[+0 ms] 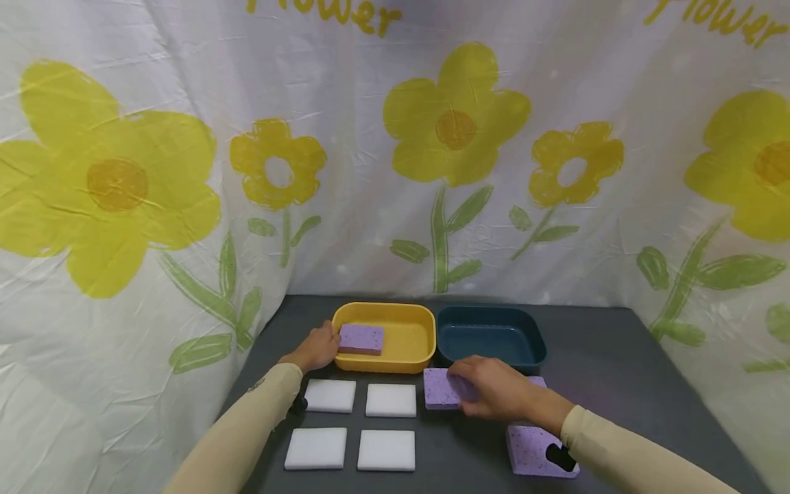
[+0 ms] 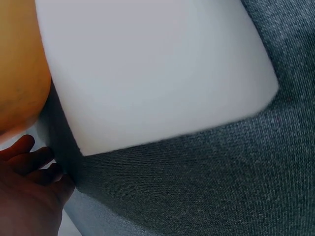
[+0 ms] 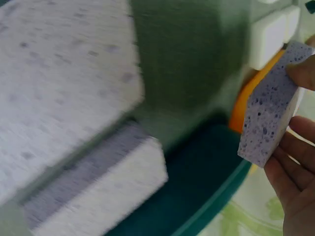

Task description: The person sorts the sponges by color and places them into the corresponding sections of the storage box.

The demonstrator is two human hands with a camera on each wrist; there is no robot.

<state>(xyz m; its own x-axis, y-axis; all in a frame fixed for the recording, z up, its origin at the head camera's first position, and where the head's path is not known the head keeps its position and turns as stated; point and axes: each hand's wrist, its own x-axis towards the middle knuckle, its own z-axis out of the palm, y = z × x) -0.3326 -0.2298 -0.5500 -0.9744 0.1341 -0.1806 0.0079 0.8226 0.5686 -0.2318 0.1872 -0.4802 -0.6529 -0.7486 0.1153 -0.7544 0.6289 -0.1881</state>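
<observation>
In front of the blue tray (image 1: 490, 336), a sponge (image 1: 439, 390) pinched by the right hand (image 1: 496, 391) may be dropped if loosened; left hand (image 1: 317, 348): grip indeterminable.

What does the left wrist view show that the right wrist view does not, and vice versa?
Only the left wrist view shows the left hand, beside the yellow tub, and the table covering's weave up close.

Only the right wrist view shows the right hand pinching a purple sponge, two more purple sponges and the blue tub.

Both share part of the yellow tub and white pads: one pad in the left view, at least two in the right.
</observation>
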